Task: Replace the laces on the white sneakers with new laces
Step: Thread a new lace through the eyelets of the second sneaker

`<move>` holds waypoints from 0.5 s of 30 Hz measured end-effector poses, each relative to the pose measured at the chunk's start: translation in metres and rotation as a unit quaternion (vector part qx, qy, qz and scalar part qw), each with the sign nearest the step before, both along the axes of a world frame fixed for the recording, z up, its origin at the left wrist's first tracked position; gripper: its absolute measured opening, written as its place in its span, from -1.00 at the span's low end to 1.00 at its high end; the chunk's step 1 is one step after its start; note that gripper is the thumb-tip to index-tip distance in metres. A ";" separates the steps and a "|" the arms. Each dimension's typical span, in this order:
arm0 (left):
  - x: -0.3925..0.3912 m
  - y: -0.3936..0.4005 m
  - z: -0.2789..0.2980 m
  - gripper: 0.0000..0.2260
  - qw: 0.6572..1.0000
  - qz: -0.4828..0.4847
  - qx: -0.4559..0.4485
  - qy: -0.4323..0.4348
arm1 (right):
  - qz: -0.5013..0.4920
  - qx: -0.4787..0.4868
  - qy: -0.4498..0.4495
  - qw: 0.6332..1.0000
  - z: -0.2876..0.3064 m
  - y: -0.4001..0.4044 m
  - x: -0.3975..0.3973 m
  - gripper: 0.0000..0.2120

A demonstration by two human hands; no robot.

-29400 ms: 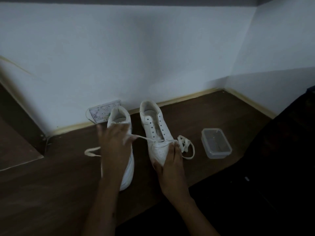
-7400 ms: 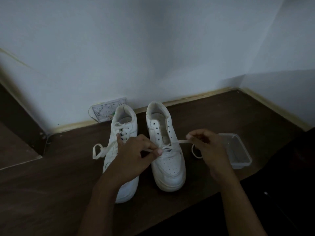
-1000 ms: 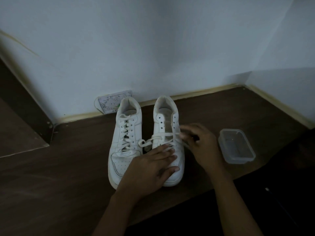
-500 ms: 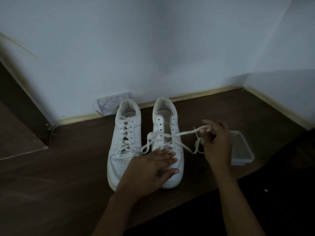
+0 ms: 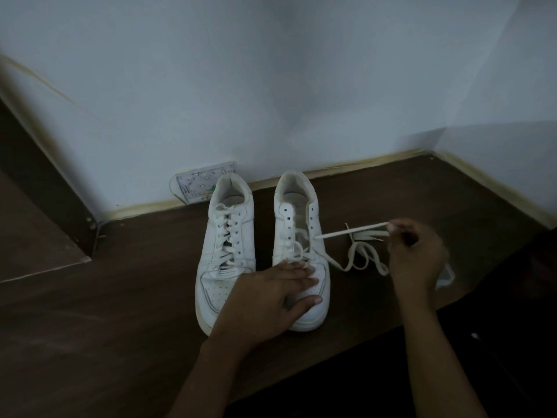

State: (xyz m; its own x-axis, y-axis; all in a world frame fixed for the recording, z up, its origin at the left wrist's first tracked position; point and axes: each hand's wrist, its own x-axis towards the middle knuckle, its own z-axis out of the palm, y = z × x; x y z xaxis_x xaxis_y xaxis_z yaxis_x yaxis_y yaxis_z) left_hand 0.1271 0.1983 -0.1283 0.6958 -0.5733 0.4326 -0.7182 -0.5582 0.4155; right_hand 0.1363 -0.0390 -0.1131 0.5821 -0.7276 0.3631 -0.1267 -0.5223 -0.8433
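A single head-worn wide-angle camera looks forward and down from close above the person's hands [image 5: 340, 276], facing a white wall [image 5: 271, 86] and the corner at right, with the dark surface [image 5: 120, 297] filling the lower frame.

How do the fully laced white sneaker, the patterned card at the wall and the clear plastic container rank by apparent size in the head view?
1. Fully laced white sneaker.
2. Patterned card, farther away.
3. Clear plastic container: mostly hidden by the right hand, so unsure.
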 end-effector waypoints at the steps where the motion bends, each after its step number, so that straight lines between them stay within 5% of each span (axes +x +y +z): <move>1: 0.000 0.000 0.000 -0.63 1.000 0.002 0.003 0.002 | 0.003 -0.020 0.000 1.000 0.001 -0.003 -0.001 -0.87; 5: 0.000 0.000 0.000 -0.62 1.000 0.003 0.004 0.011 | 0.201 -0.067 0.043 0.976 0.000 0.016 0.003 -0.74; 9: -0.001 -0.001 0.001 -0.65 1.000 0.001 -0.010 0.017 | 0.381 -0.091 0.036 0.919 -0.004 0.040 0.005 -0.81; 12: -0.001 -0.001 0.001 -0.66 1.000 0.000 -0.017 0.015 | 0.342 -0.113 0.025 0.932 -0.005 0.040 0.008 -0.88; 15: -0.001 0.000 0.001 -0.66 1.000 -0.002 -0.019 0.012 | 0.161 -0.089 0.038 0.982 -0.006 0.023 0.008 -0.88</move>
State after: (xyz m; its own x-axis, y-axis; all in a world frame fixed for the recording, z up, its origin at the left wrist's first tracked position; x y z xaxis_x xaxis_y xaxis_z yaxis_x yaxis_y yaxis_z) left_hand 0.1263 0.1981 -0.1278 0.7039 -0.5591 0.4381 -0.7101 -0.5390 0.4530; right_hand 0.1447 -0.0159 -0.1192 0.8020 -0.4302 0.4144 0.0102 -0.6838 -0.7296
